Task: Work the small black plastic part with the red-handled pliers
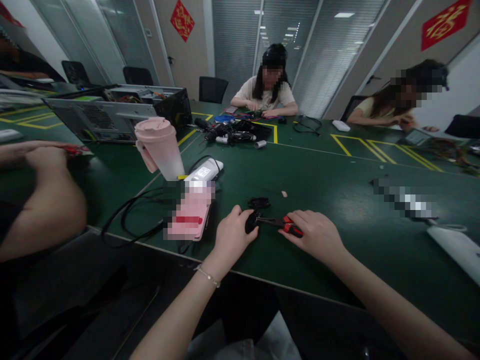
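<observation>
My left hand [233, 234] is closed around a small black part [250, 222] near the front edge of the green table [322, 170]. My right hand [314, 233] grips red-and-black pliers [285, 225], whose jaws reach left to the black part. Another small black piece [258, 202] lies on the table just behind both hands. A tiny pale scrap [284, 194] sits a little farther back.
A pink phone case [189, 212], a white power bank [204, 171], a black cable [131, 215] and a pink cup [158, 147] stand to the left. A co-worker's arm [41, 200] is at far left. An open computer case [112, 110] and tools [232, 132] lie farther back, where two people sit.
</observation>
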The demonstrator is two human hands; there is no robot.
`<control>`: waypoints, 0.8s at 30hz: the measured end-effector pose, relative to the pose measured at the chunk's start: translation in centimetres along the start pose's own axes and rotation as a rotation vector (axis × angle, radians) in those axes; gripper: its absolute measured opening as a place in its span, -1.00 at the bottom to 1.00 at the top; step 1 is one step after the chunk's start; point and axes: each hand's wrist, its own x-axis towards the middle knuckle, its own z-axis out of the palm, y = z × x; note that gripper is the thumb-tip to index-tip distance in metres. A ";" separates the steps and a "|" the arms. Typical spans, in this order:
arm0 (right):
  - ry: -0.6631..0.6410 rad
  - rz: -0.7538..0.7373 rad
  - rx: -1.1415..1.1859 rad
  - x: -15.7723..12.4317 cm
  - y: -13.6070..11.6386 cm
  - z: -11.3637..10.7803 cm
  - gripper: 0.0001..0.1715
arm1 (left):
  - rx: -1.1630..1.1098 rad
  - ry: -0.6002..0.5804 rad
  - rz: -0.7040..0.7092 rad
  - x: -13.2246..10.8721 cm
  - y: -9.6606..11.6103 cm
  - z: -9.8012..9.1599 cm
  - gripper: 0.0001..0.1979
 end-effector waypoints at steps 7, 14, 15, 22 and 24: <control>0.023 -0.016 0.000 0.0 0.0 -0.1 -0.52 | -0.007 -0.037 -0.034 0.1 0.2 -0.3 -0.59; -0.003 0.001 0.034 0.1 0.0 -0.1 -0.52 | -0.017 -0.035 -0.031 0.1 0.3 -0.4 -0.59; 0.002 -0.005 0.033 0.1 0.0 -0.1 -0.52 | -0.017 -0.035 -0.037 0.1 0.3 -0.4 -0.59; 0.014 -0.024 0.004 0.0 0.0 -0.1 -0.53 | -0.017 -0.013 -0.008 0.0 0.2 -0.3 -0.60; 0.014 -0.029 0.000 0.0 0.0 0.0 -0.53 | -0.015 -0.010 -0.008 0.0 0.2 -0.3 -0.60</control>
